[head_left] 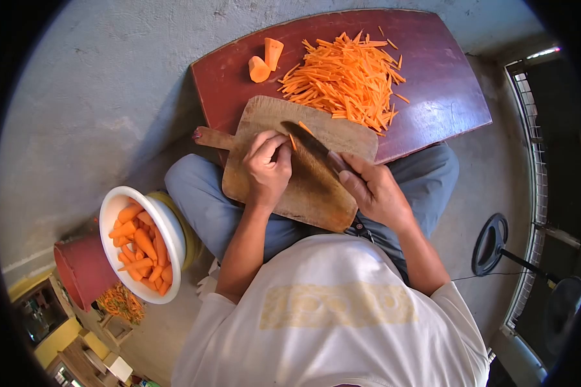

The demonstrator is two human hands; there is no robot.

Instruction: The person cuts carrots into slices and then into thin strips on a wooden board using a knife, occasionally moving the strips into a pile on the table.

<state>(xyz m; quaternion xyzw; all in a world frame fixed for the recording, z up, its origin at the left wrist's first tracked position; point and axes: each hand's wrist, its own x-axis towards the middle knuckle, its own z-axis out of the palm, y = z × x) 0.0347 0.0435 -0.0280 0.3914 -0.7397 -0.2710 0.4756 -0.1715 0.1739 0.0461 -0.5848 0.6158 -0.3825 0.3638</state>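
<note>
My left hand [268,166] is closed, fingertips pinching a thin carrot piece [293,142] against the wooden cutting board [255,119]. In my right hand [379,192] is the handle of a knife [313,147]; its dark blade slants across the board just right of the carrot piece. A carrot sliver [306,128] lies by the blade's far edge. Beyond the board, a heap of carrot strips [345,80] covers part of the red table [439,71]. Two thick carrot chunks, one upper [273,53] and one lower [259,69], sit left of the heap.
The board rests partly over my lap and the table edge. On the left stands a white bowl [175,242] of peeled carrots [145,244], near a red bucket [84,271] and a pile of peelings [122,302]. A fan-like stand [490,245] is at the right.
</note>
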